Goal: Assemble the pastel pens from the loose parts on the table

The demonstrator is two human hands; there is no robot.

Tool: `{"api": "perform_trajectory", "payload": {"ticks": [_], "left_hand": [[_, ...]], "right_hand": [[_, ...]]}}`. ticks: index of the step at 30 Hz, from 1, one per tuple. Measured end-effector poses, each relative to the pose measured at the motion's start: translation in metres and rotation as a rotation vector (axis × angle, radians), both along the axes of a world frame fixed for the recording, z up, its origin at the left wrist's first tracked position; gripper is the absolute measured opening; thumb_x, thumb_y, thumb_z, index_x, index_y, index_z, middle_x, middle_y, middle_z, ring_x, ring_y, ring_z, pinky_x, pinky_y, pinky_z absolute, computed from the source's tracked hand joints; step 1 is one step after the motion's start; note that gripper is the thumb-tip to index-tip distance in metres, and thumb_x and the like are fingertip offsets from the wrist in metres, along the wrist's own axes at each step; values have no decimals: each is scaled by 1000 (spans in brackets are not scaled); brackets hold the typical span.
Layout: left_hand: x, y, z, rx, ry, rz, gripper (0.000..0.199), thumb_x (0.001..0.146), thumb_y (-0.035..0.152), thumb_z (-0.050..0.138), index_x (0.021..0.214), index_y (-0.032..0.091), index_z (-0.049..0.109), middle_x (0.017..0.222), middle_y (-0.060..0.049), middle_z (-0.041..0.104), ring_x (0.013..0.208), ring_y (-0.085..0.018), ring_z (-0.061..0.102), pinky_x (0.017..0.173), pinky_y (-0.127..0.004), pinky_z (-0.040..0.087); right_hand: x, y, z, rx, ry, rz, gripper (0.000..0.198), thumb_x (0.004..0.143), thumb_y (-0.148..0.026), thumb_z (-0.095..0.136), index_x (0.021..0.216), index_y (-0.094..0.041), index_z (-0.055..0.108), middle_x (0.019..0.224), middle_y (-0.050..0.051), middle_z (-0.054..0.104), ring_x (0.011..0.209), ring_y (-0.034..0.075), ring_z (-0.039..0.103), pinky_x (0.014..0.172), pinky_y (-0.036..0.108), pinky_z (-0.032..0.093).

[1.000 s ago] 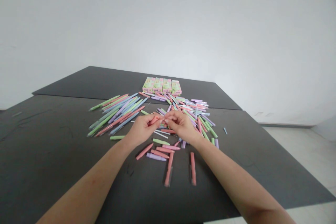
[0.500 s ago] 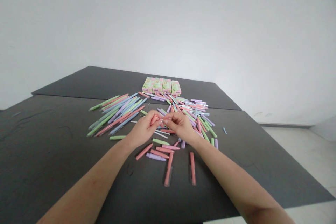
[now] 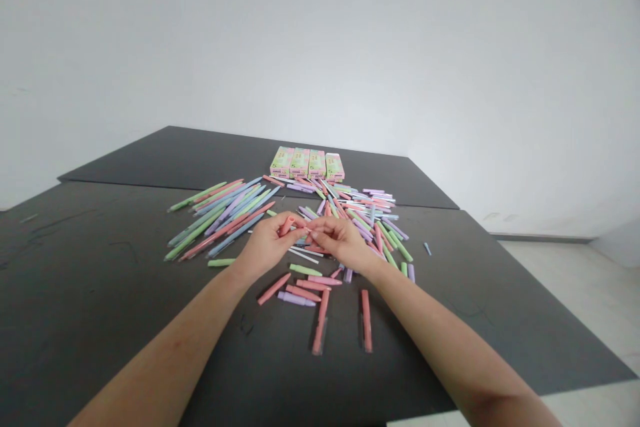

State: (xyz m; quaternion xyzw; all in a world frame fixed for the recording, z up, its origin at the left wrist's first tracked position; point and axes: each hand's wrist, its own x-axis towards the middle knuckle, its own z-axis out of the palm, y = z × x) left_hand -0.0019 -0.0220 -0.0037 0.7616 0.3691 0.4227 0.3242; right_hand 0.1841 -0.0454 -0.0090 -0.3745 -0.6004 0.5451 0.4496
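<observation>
My left hand (image 3: pixel 267 243) is closed around a short coral-pink pen part (image 3: pixel 287 224), whose end sticks up between thumb and forefinger. My right hand (image 3: pixel 341 241) meets it fingertip to fingertip, closed in a pinch; what lies between those fingertips is too small to name. Both hands are above the near side of a heap of pen parts (image 3: pixel 395 240) in green, pink, purple and blue. In front of them lie several short pink pen parts (image 3: pixel 274 289), a purple one (image 3: pixel 297 299) and a green one (image 3: pixel 305 270). Thin white sticks (image 3: pixel 304 255) show beneath the hands.
Long assembled-looking pens (image 3: pixel 220 220) lie in a slanted bunch at the left. Several green and pink boxes (image 3: pixel 299 163) stand in a row behind the heap. Two pink pens with clear caps (image 3: pixel 367 320) lie nearest me on the dark table (image 3: pixel 125 320). A small blue piece (image 3: pixel 427 249) lies to the right.
My left hand has turned slightly, so the coral-pink pen part shows more upright. Both hands stay together in nearly the same place; the things on the table lie as before.
</observation>
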Motion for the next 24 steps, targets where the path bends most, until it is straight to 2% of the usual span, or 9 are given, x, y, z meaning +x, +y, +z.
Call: {"api": "perform_trajectory", "payload": {"ticks": [3,6,11,16,18,20,21,24], "left_hand": [[1,0,1,3,-46,-40,15,85,28,58,87,17,68,90,-6,72,88,-20,65,85,-32,48],[3,-1,1,37,-44,-73,16,85,24,57,87,16,70,93,-7,72,89,-20,65,84,-31,49],[4,-3,7,31,-36,-99,16,84,24,57,86,16,71,93,-8,71,89,-20,65,82,-31,49],[2,-5,5,-56,-27,-110,24,84,28,59,105,17,67,104,-7,69,96,-20,63,88,-30,47],[2,-4,1,-142,-57,-130,30,87,32,56,112,17,63,99,-6,67,82,-17,62,77,-28,50],[1,-2,-2,-293,-127,-204,33,91,37,48,113,16,60,84,-3,63,57,-11,51,57,-24,48],[1,-2,-3,-363,-174,-249,35,92,39,44,112,15,60,79,-1,59,50,-9,44,50,-23,45],[2,-1,-3,-466,-282,-313,37,92,41,42,111,13,59,76,0,53,47,-7,37,45,-22,44]], "right_hand": [[-1,1,-5,17,-66,-37,31,78,-42,70,95,-17,62,73,0,67,65,12,64,64,25,52],[-2,1,-11,93,-147,-68,26,81,-41,66,91,-18,63,71,0,65,64,12,62,63,25,51],[-3,-1,-12,195,-228,-133,22,85,-39,61,87,-18,68,80,3,63,73,15,60,65,28,52],[0,5,-7,364,-265,-220,18,83,-35,64,84,-20,73,79,4,64,76,16,59,74,31,48],[2,8,-7,329,-233,-232,20,83,-37,64,83,-19,73,75,3,64,71,15,57,70,29,47],[3,9,-7,229,-184,-225,25,81,-41,65,84,-18,72,68,1,61,60,12,53,59,26,45],[3,9,-8,178,-159,-220,27,80,-43,65,84,-17,71,64,-1,58,54,11,49,53,24,42],[3,8,-7,89,-88,-215,31,77,-46,67,87,-16,69,55,-4,51,45,8,40,44,21,35]]}}
